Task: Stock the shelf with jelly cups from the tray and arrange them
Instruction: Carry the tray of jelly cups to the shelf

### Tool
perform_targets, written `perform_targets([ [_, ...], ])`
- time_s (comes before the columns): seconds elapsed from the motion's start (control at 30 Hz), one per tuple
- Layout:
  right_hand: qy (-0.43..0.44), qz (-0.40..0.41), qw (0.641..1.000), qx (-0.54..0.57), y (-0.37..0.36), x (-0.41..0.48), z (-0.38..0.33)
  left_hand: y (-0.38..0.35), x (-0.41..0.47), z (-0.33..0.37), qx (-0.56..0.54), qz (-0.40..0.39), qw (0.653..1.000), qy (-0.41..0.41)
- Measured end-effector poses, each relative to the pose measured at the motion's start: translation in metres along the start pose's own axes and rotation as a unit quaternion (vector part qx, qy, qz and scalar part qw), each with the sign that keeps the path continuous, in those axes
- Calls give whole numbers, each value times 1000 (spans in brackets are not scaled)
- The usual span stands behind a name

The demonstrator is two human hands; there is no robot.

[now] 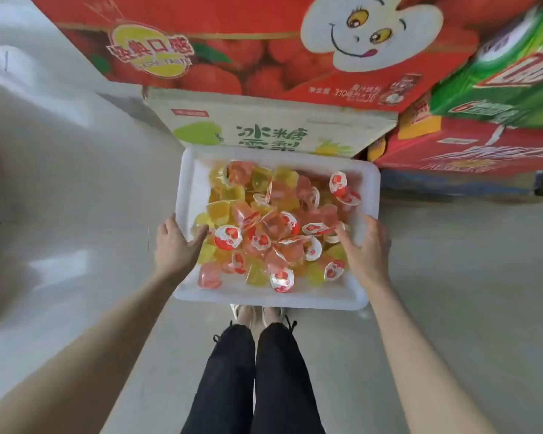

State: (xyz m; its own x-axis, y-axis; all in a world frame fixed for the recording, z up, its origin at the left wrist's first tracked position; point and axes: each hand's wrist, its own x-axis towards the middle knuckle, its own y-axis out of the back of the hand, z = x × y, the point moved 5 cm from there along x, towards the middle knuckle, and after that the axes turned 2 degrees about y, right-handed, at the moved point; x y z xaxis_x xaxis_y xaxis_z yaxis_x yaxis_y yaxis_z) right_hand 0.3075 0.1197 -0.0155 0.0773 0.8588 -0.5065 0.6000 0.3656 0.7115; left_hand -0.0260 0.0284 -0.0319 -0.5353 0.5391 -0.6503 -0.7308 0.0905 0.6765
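Underfoot, grey floor (452, 277); cartons (232, 42) stacked ahead. Left hand (176, 247), right hand (362, 245): fingers curled on tray (264, 300) rims, jelly cups (273, 227) inside.

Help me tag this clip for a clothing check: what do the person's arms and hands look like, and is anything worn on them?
The left arm and right arm are bare along their whole visible length, with no sleeves in view. The left hand and right hand wear no gloves, and no watch, bracelet or ring shows. No markings are visible.
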Motion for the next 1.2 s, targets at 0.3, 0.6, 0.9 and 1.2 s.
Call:
perform_targets([
  [0.3,-115,85,984,107,-23,15,59,-20,29,-20,-196,104,973,61],
  [0.6,-176,176,943,222,-20,18,71,-12,38,-20,-289,161,938,98],
  [0.9,-198,223,918,262,6,-37,67,17,-15,-45,-316,161,920,169],
  [1.2,-220,253,888,314,37,-171,67,74,-110,-71,-336,139,913,186],
])
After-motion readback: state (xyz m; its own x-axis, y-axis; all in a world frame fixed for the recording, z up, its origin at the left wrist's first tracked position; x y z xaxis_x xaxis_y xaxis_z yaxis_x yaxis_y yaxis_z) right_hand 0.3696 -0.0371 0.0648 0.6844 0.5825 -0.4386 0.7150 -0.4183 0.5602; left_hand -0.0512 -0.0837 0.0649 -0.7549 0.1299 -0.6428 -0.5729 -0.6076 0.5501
